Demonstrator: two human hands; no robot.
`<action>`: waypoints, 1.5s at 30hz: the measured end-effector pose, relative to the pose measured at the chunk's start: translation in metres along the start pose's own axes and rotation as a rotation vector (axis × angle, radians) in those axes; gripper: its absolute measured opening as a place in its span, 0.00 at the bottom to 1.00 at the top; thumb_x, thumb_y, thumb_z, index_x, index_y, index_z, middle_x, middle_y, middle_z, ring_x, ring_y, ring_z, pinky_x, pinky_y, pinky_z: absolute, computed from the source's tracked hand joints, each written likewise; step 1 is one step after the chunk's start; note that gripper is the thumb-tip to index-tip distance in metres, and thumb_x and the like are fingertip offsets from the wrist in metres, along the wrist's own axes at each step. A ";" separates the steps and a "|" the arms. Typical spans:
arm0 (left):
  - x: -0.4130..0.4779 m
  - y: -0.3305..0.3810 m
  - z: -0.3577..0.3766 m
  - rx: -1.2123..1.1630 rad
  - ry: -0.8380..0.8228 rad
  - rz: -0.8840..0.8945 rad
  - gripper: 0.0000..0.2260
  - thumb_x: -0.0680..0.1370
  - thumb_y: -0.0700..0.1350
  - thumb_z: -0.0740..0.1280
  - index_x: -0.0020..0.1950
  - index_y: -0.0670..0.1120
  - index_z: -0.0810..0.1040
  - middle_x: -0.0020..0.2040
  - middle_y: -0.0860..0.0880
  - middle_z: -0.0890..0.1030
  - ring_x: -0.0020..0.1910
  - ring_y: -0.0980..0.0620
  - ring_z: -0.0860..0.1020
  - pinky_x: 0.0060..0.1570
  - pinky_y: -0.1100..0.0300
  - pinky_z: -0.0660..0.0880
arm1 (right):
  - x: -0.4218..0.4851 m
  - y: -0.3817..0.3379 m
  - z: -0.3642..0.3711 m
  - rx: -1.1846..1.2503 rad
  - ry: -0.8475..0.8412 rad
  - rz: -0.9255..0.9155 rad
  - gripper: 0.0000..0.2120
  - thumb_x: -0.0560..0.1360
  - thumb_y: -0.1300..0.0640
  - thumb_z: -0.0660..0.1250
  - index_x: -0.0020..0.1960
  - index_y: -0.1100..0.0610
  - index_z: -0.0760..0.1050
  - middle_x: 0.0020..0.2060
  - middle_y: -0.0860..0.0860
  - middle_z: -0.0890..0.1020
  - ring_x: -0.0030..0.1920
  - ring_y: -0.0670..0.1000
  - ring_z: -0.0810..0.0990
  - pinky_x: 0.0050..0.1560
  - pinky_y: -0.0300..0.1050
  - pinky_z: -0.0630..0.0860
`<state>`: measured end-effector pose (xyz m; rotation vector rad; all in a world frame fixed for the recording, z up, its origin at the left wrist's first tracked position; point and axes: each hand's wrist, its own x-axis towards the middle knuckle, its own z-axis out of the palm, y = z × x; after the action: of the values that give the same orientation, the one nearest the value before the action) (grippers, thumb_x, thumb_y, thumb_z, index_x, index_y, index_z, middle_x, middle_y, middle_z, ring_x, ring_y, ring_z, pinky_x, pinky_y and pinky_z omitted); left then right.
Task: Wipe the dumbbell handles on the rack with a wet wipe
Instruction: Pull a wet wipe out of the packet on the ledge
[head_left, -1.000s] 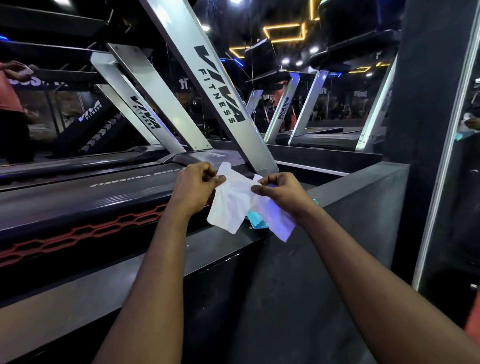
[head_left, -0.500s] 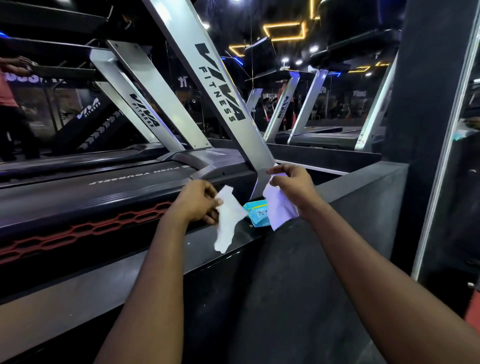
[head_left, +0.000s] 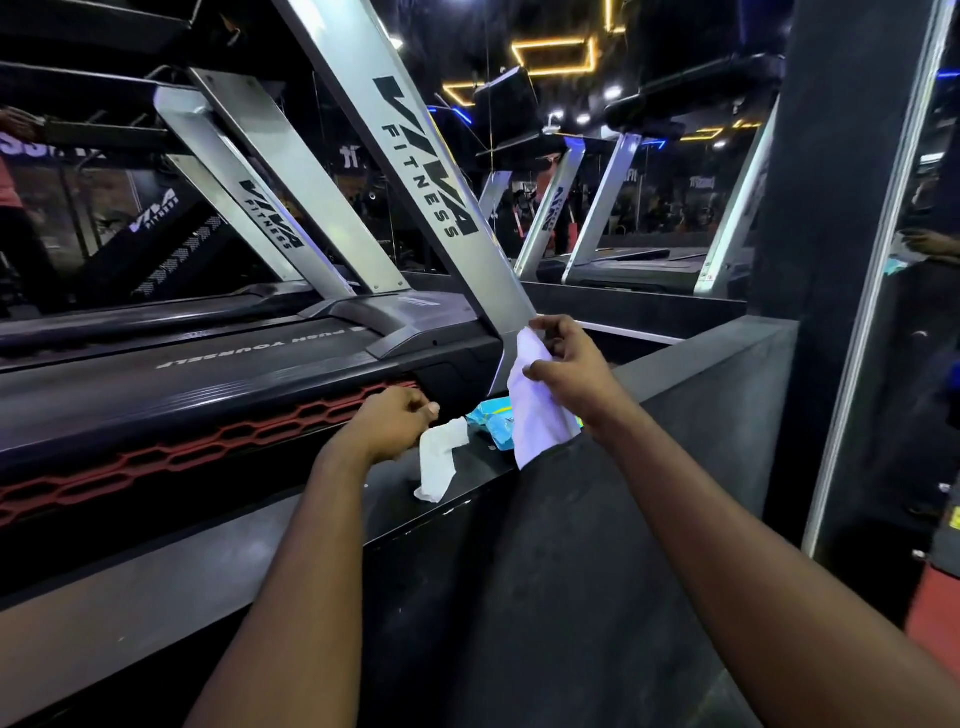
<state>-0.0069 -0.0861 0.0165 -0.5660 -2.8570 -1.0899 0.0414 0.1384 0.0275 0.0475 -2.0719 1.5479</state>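
Note:
No dumbbell or rack is in view. My right hand (head_left: 571, 376) pinches a white wet wipe (head_left: 537, 415) by its top edge, and the wipe hangs down in front of the black ledge (head_left: 322, 525). A second, crumpled white wipe (head_left: 439, 462) lies on the ledge with its lower end over the front edge. My left hand (head_left: 392, 423), fingers curled, is at that wipe's upper end; I cannot tell whether it still pinches it. A blue wipe packet (head_left: 493, 423) lies on the ledge between my hands.
Behind the ledge stands a black treadmill (head_left: 208, 379) with red honeycomb trim and a slanted silver upright (head_left: 431, 192). More treadmills stand farther back. A dark pillar (head_left: 831, 260) rises at the right. A person stands at the far left edge.
The one bundle of wipes has been pulled apart into two. My left hand lowered its wipe onto the ledge. My right hand lifted its wipe up and to the right.

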 end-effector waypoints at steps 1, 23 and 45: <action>0.000 0.003 0.000 0.042 0.070 0.018 0.10 0.83 0.48 0.62 0.55 0.44 0.80 0.48 0.46 0.82 0.47 0.49 0.79 0.44 0.58 0.71 | 0.000 0.000 0.001 0.025 -0.011 -0.005 0.27 0.68 0.66 0.67 0.64 0.49 0.72 0.52 0.55 0.81 0.52 0.53 0.81 0.57 0.53 0.79; 0.035 0.063 0.004 -0.410 0.224 0.392 0.23 0.76 0.34 0.71 0.68 0.47 0.68 0.55 0.45 0.80 0.50 0.48 0.82 0.52 0.53 0.79 | 0.016 0.005 -0.024 0.215 -0.174 -0.062 0.13 0.72 0.75 0.67 0.55 0.67 0.76 0.46 0.59 0.82 0.44 0.52 0.81 0.44 0.48 0.80; 0.029 0.072 0.001 -0.094 0.124 0.430 0.07 0.75 0.39 0.73 0.48 0.46 0.77 0.37 0.54 0.79 0.35 0.58 0.76 0.35 0.66 0.70 | 0.021 0.000 -0.024 0.142 -0.165 -0.032 0.09 0.73 0.64 0.71 0.52 0.65 0.78 0.40 0.57 0.81 0.36 0.47 0.76 0.33 0.38 0.72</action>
<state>-0.0094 -0.0266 0.0664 -1.0191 -2.4255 -1.1334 0.0332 0.1657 0.0407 0.2683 -2.0696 1.7200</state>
